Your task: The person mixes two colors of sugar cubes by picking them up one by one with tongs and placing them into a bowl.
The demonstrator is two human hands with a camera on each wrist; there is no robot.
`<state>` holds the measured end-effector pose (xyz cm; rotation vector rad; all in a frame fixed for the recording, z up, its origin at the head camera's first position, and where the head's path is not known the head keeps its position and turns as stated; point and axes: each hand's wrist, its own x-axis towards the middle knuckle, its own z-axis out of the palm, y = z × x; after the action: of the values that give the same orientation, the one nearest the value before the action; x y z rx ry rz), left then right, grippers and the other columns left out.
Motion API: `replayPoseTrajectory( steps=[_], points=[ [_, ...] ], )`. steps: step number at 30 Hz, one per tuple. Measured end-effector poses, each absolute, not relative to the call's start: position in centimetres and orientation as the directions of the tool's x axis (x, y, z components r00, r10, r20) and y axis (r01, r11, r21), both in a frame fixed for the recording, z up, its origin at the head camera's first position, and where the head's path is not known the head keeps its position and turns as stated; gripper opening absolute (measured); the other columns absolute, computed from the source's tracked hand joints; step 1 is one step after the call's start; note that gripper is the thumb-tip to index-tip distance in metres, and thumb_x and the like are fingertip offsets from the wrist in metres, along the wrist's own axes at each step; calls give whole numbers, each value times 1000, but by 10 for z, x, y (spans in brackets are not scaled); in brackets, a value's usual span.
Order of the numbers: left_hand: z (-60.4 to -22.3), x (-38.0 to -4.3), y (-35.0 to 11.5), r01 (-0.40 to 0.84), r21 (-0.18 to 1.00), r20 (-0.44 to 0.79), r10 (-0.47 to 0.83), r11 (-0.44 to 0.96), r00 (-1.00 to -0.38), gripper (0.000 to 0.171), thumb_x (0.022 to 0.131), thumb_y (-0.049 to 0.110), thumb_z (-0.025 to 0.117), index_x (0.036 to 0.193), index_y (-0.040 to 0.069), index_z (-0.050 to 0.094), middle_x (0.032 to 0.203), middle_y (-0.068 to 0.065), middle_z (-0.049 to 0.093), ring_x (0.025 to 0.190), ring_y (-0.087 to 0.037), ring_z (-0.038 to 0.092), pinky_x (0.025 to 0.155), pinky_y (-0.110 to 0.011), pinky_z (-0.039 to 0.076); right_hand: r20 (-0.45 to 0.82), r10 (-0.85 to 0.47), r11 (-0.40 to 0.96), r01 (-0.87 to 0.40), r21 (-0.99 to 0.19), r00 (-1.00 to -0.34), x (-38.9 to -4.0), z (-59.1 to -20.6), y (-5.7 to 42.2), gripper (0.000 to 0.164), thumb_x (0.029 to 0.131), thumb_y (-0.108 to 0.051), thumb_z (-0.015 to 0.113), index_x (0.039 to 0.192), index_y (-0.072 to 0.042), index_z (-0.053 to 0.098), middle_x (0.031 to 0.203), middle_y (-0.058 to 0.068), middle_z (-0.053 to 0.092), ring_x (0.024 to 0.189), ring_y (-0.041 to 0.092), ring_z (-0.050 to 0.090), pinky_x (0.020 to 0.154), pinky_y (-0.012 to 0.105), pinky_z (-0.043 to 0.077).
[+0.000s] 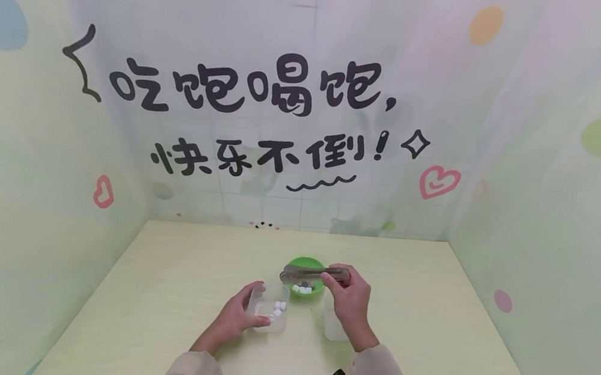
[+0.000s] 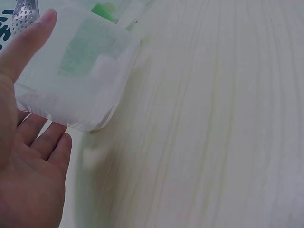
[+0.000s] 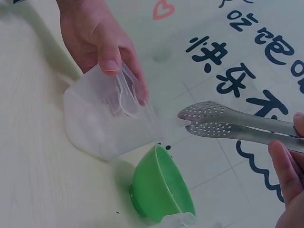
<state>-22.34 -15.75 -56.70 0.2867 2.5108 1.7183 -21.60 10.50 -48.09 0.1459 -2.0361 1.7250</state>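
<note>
My left hand grips a clear plastic container, thumb on one side and fingers on the other. The container is tilted, and several small white pieces lie inside it. Metal tongs with perforated ends are held in my right hand. Their tips stand slightly apart with nothing between them, over the green bowl in the head view. More white pieces sit in that bowl, right beside the container's rim.
Partly covered by my right hand and wrist, a second clear container stands on the pale wooden table. Printed fabric walls enclose the table at the back and both sides.
</note>
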Motion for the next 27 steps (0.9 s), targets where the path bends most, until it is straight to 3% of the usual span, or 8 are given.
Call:
replayPoseTrajectory(
  steps=[16, 22, 27],
  points=[
    [-568, -224, -157, 98, 926, 25, 199, 364, -980, 90, 70, 19, 88, 145, 8, 40, 145, -18, 45, 137, -41, 33, 111, -56, 27, 439, 265, 206, -395, -895, -858, -221, -471, 121, 20, 82, -4, 77, 98, 4, 69, 80, 14, 70, 68, 13, 66, 60, 18, 52],
    [-567, -223, -157, 94, 929, 21, 201, 359, -979, 90, 70, 20, 88, 146, 10, 40, 145, -17, 45, 138, -40, 33, 111, -55, 26, 451, 268, 235, -396, -888, -851, -207, -445, 119, 19, 82, 5, 74, 97, 11, 66, 80, 20, 69, 68, 15, 66, 60, 15, 50],
    [-568, -223, -157, 89, 924, 16, 194, 372, -981, 92, 69, 22, 89, 146, 10, 40, 146, -17, 43, 137, -40, 33, 111, -55, 27, 466, 272, 270, -398, -877, -842, -204, -438, 119, 18, 81, 4, 75, 96, 10, 66, 78, 18, 69, 66, 15, 65, 56, 15, 48]
  ],
)
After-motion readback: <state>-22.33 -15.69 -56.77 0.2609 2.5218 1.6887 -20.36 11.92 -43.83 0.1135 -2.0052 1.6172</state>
